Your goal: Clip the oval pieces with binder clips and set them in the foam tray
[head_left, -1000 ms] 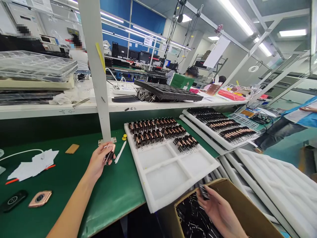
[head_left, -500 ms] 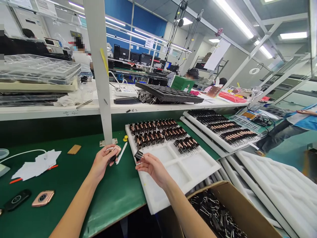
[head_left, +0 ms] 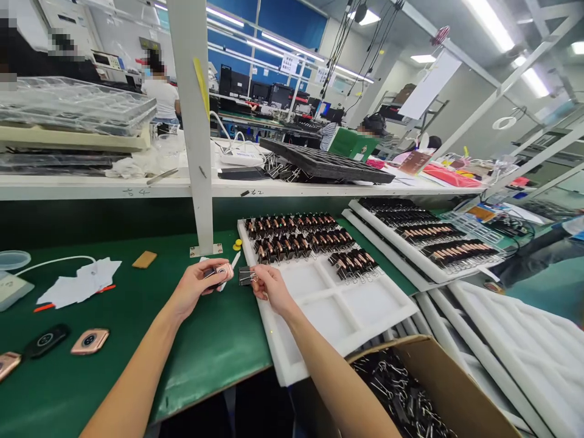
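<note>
My left hand is closed round a rose-gold watch case, with something dark at its side that I cannot make out. Just right of it, my right hand pinches a black binder clip by its wire handles, the clip's body toward the watch case with a small gap between. Beside my right hand lies a white foam tray with rows of clamped watch cases. On the green table at left are a rose-gold watch case, a black one and another rose-gold piece.
A cardboard box of binder clips stands at the lower right, near stacked white foam trays. A second filled tray lies beyond. A white post rises ahead, by a white pen. Papers lie left.
My right hand has moved left and turned the binder clip toward the watch case. My left hand has tilted the case and moved slightly right. The camera view has shifted a little.
</note>
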### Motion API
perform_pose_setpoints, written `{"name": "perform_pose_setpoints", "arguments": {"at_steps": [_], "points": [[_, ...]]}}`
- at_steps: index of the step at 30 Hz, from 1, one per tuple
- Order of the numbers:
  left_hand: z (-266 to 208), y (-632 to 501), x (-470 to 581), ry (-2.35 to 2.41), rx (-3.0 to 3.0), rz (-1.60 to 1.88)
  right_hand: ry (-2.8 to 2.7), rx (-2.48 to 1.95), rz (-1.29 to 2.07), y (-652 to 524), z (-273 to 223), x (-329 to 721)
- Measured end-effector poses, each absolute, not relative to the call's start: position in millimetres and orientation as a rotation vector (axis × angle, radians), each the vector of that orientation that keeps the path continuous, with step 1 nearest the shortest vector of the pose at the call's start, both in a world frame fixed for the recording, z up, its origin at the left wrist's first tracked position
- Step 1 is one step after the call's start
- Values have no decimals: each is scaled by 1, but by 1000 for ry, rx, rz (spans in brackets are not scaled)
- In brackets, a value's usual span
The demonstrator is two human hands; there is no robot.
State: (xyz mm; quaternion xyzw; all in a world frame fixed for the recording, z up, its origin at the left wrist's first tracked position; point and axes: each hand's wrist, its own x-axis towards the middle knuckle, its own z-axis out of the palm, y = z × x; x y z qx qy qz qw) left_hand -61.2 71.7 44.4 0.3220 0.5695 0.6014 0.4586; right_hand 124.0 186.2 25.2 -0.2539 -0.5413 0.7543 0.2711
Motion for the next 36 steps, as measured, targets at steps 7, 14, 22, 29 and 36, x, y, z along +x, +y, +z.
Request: {"name": "perform_pose_setpoints", "arguments": {"at_steps": [7, 14, 22, 29, 36], "points": [[46, 67, -72, 1431, 1036, 1333, -1607, -584, 1988, 183, 20, 135], [40, 68, -71, 1453, 1102, 1189, -1788, -586, 1874, 181, 16, 133], [42, 67, -70, 1496, 1104, 1171, -1827, -631, 1840, 178, 14, 133], [39, 68, -68, 1499, 1101, 1203, -1832, -615, 1799, 177, 13, 132], [41, 68, -69, 1528, 1114, 1218, -1870, -645, 1744, 176, 15, 131]]}}
